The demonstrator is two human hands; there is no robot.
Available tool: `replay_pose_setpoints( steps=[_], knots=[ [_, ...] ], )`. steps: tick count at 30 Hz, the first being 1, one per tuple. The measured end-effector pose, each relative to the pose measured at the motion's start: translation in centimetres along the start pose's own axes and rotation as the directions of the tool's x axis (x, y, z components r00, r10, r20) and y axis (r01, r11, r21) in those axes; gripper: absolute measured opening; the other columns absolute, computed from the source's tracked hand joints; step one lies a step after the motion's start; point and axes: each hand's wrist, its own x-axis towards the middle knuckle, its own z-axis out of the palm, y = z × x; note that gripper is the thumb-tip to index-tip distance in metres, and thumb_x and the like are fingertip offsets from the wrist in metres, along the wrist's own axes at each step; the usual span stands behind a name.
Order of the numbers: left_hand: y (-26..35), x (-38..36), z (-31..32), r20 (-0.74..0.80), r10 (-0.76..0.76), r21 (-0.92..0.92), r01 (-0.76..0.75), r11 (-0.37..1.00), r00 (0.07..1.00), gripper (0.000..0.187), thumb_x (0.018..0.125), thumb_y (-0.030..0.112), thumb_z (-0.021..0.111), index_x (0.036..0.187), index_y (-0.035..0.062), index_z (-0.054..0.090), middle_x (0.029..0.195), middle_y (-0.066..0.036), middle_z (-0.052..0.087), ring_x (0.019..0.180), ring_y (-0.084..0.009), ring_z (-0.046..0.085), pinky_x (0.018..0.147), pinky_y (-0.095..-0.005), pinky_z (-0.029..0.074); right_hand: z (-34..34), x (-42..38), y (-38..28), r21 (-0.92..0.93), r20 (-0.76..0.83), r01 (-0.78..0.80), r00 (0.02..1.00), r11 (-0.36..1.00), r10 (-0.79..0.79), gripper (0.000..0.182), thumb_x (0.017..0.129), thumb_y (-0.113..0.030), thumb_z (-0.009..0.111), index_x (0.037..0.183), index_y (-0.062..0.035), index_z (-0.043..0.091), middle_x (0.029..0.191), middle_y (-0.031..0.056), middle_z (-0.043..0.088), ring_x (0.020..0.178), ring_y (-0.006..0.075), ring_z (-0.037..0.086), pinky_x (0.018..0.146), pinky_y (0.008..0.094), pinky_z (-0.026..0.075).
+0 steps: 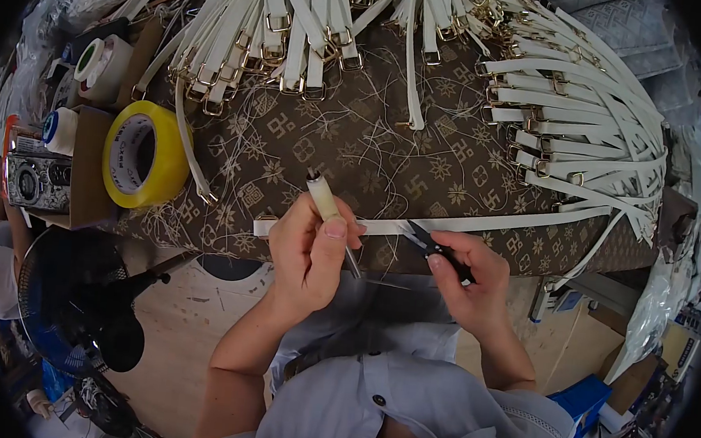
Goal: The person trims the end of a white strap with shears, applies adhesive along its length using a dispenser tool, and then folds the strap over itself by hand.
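My left hand (302, 252) is closed around a cream-handled tool (322, 197) with a thin metal shaft that comes out below the fist. Its fingertips are right at a white strap (498, 223) lying along the near edge of the patterned cloth. In my right hand (475, 282) is a pair of black thread snips (425, 238), blades pointing left and overlapping the strap in this view. A thin thread runs below the strap between the hands.
White straps with gold buckles (298, 42) hang in bunches at the back, with a fanned pile (587, 147) at right. Loose threads litter the cloth (445, 165). A yellow tape roll (178, 160) stands at left by a cardboard box (91, 170). Below it is a black fan (73, 296).
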Motion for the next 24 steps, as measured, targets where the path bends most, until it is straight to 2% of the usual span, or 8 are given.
replay_pose_setpoints(
  steps=[6, 8, 24],
  knots=[
    [-0.05, -0.03, 0.01, 0.0, 0.007, 0.008, -0.007, 1.0, 1.0, 0.024, 0.097, 0.02, 0.047, 0.092, -0.0027, 0.053, 0.078, -0.009, 0.061, 0.065, -0.0098, 0.057, 0.06, -0.0235, 0.046, 0.13, 0.21, -0.03, -0.032, 0.007, 0.021, 1.0, 0.999, -0.02, 0.025, 0.079, -0.003, 0.071, 0.104, -0.0039, 0.066, 0.076, 0.0088, 0.066, 0.061, 0.0157, 0.062, 0.055, 0.0251, 0.049],
    [-0.03, -0.01, 0.02, -0.001, 0.005, 0.008, -0.005, 1.0, 1.0, 0.024, 0.097, 0.02, 0.047, 0.092, -0.0027, 0.053, 0.077, -0.009, 0.061, 0.065, -0.0097, 0.057, 0.06, -0.0233, 0.046, 0.05, 0.17, 0.12, -0.043, 0.044, 0.045, 0.998, 0.998, -0.043, 0.023, 0.083, 0.002, 0.065, 0.106, 0.0024, 0.062, 0.075, 0.0037, 0.066, 0.065, 0.0036, 0.055, 0.059, 0.0186, 0.044],
    [0.1, -0.06, 0.09, -0.005, -0.005, 0.002, 0.005, 1.0, 1.0, 0.023, 0.097, 0.019, 0.049, 0.091, -0.0026, 0.054, 0.077, -0.008, 0.061, 0.064, -0.0083, 0.056, 0.059, -0.0221, 0.046, 0.21, 0.46, -0.31, -0.148, 0.034, 0.079, 0.997, 0.986, -0.075, 0.023, 0.082, -0.002, 0.067, 0.104, 0.0009, 0.063, 0.072, 0.0062, 0.066, 0.06, 0.0082, 0.058, 0.056, 0.0217, 0.045]
  ],
)
